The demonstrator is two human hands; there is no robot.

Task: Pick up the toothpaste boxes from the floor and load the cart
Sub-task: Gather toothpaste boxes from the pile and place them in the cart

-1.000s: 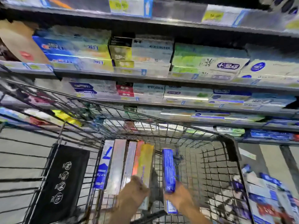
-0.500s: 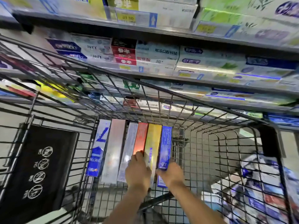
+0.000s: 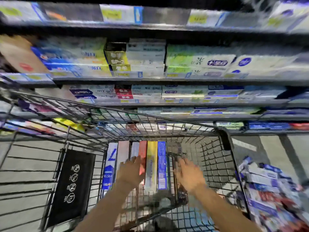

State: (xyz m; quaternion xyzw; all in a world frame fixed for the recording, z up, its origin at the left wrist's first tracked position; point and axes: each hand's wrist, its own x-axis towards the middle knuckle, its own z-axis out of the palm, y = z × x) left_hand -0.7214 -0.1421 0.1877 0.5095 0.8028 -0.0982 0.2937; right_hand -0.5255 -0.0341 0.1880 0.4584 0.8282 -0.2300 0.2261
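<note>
Six toothpaste boxes stand packed side by side against the left side of the wire cart [image 3: 224,139] — a white-and-blue box [image 3: 111,163] hard against the mesh, then a pale pink box [image 3: 123,151], a silvery box [image 3: 134,149], a red box [image 3: 143,150], a yellow box [image 3: 151,163] and a blue box [image 3: 161,164] at the open end of the row. Set long-edge to long-edge like this, each box props its neighbour and the right half of the basket stays free for more, which reads as deliberate packing rather than tossing. The left hand [image 3: 132,173] lies over the lower part of the pink, silvery and red boxes with its fingers straight and together, holding nothing — probably steadying or squaring the row so that it does not fan out. The right hand [image 3: 189,175] is just beside the blue box but apart from it, above bare mesh, fingers spread and loose, though motion blur hides the fingertips; it grips nothing. More toothpaste boxes lie in a loose heap [image 3: 270,190] outside the cart to the right, low down on the floor, so most of the loading seems yet to be done and the free right hand is the nearer one to that pile. Behind the cart, stocked shelves [image 3: 167,80] rise in tiers, and a black panel with white icons [image 3: 71,183] hangs on the cart's left side.
</note>
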